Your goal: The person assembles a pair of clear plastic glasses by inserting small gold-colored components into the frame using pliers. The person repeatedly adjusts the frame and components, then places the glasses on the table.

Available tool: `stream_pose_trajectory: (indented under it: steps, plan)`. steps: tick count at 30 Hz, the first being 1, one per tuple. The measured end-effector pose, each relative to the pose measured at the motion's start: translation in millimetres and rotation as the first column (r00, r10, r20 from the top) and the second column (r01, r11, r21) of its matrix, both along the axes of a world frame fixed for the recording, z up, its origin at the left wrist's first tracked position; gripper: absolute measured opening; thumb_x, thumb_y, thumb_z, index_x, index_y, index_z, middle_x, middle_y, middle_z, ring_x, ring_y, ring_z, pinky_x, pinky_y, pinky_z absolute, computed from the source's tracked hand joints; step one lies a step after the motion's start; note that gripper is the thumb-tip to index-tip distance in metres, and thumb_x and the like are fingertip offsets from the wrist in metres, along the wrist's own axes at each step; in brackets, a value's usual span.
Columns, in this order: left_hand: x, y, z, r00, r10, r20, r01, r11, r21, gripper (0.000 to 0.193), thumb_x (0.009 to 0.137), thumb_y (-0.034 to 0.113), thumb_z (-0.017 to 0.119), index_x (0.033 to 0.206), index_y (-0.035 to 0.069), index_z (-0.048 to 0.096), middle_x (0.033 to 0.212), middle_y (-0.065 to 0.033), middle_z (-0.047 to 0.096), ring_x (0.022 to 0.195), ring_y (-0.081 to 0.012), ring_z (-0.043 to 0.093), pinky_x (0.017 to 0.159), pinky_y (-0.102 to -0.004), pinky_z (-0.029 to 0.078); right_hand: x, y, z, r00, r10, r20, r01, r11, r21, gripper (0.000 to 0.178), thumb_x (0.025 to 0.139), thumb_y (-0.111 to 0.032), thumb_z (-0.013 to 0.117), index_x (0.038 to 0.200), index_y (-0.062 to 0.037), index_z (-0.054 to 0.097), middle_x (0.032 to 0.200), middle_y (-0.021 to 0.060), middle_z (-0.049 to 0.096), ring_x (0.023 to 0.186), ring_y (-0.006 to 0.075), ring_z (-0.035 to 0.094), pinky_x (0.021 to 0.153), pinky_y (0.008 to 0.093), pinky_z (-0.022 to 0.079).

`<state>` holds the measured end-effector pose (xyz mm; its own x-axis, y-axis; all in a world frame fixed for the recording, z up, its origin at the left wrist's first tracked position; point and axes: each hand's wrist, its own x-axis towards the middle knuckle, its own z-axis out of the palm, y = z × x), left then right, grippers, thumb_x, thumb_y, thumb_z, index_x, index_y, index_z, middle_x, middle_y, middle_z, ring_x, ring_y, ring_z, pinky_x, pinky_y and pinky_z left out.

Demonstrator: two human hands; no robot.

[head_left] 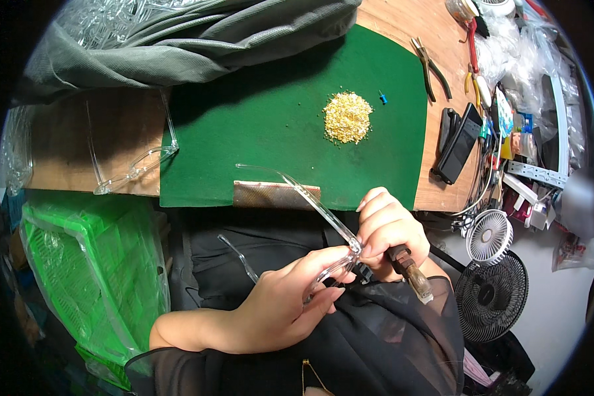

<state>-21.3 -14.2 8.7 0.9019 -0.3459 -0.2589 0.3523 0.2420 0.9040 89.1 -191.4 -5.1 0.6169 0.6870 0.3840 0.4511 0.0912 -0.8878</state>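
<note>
Left hand pinches 1 pair of clear glasses; right hand grips 1 brown-handled tool, pretty much at 1 hinge

glasses: clear | mat: green | flakes: yellow-white | cloth: grey — ribbed, seemingly

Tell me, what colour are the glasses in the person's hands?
The glasses frame is clear and see-through; it shows best in the head view.

1 downward head-mounted fisheye view
</note>
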Motion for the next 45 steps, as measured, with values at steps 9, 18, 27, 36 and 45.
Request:
stream_pose_trajectory:
  steps: [9, 18, 27, 36, 45]
  plan:
    - [3.1, 0.5, 3.2, 0.996, -0.013, -0.09, 0.006, 0.997, -0.077, 0.052, 0.085, -0.004, 0.055, 0.132, 0.004, 0.036, 0.102, -0.0114, 0.063, 0.073, -0.0126, 0.066, 0.063, -0.0232, 0.052, -7.9, 1.3, -10.4, 0.977, -0.144, 0.16, 0.131, 0.988, 0.087, 0.008, 0.078, -0.011, 0.07, 0.08, -0.006, 0.063, 0.077, 0.0056, 0.062, 0.068, 0.0201, 0.056, 0.066, 0.0339, 0.045]
    - [3.6, 2.4, 3.7, 0.992, -0.043, -0.119, 0.025, 0.989, -0.145, 0.052, 0.086, -0.005, 0.052, 0.134, 0.004, 0.034, 0.102, -0.0133, 0.063, 0.075, -0.0132, 0.066, 0.064, -0.0237, 0.052, -5.6, -3.6, -5.9, 0.981, -0.064, 0.184, 0.061, 0.998, 0.022, 0.015, 0.08, -0.008, 0.069, 0.09, -0.0089, 0.059, 0.081, 0.0032, 0.06, 0.067, 0.0167, 0.053, 0.074, 0.0376, 0.045]
    - [3.8, 3.4, 3.5, 0.992, -0.042, -0.116, 0.022, 0.986, -0.168, 0.05, 0.087, -0.004, 0.052, 0.133, 0.003, 0.034, 0.104, -0.0133, 0.062, 0.075, -0.0128, 0.066, 0.063, -0.0228, 0.051, -4.2, -2.1, -5.2, 0.995, -0.033, 0.095, 0.032, 0.999, 0.017, 0.014, 0.079, -0.008, 0.07, 0.088, -0.0097, 0.06, 0.079, 0.0028, 0.06, 0.066, 0.0162, 0.053, 0.074, 0.0361, 0.044]
    - [3.1, 3.1, 0.9, 0.992, -0.043, -0.117, 0.023, 0.984, -0.174, 0.049, 0.087, -0.004, 0.053, 0.132, 0.003, 0.035, 0.102, -0.0126, 0.063, 0.073, -0.0125, 0.066, 0.062, -0.0225, 0.05, -5.9, 1.6, -10.0, 0.991, -0.022, -0.131, 0.039, 0.991, 0.131, 0.016, 0.074, -0.004, 0.074, 0.087, -0.0046, 0.064, 0.079, 0.0069, 0.063, 0.069, 0.0204, 0.059, 0.064, 0.0315, 0.044]
    - [4.2, 4.1, 2.2, 0.992, -0.061, -0.111, 0.043, 0.986, -0.16, 0.049, 0.087, -0.003, 0.052, 0.132, 0.003, 0.035, 0.101, -0.0121, 0.063, 0.072, -0.0123, 0.065, 0.062, -0.0227, 0.051, -4.9, -0.1, -4.6, 0.974, 0.006, -0.227, 0.016, 0.995, 0.094, 0.017, 0.073, -0.002, 0.074, 0.086, -0.0017, 0.063, 0.079, 0.0082, 0.063, 0.069, 0.0214, 0.059, 0.064, 0.0323, 0.045]
